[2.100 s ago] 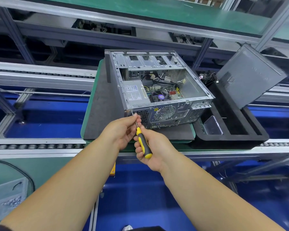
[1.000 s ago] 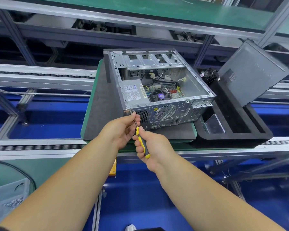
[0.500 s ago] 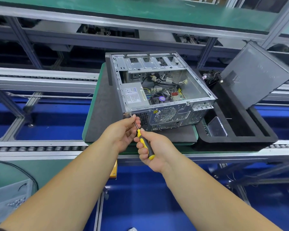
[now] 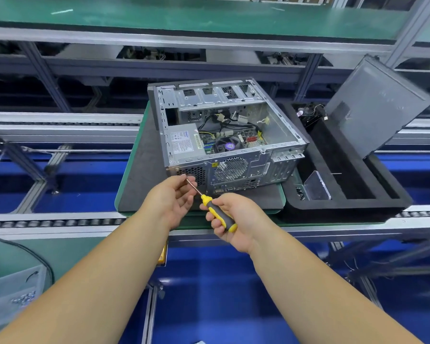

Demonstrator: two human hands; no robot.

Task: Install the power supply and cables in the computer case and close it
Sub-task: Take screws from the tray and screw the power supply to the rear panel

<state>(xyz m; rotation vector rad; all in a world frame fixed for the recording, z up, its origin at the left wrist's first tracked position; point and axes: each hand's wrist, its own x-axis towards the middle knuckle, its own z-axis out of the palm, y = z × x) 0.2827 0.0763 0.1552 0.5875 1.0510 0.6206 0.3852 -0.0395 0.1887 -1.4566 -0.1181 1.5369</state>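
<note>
A clear plastic box (image 4: 317, 186) sits in the black foam tray's (image 4: 345, 207) near-left corner. Roller conveyor rails (image 4: 55, 222) run along the near edge, and a green shelf (image 4: 184, 18) spans the far side above.

An open silver metal computer case (image 4: 230, 135) lies on its side on a dark grey mat, rear panel facing the viewer. Inside, a grey power supply (image 4: 184, 145) with a white label sits in the near left corner. Loose cables (image 4: 230, 121) sprawl above the circuit board and its round fan.
</note>
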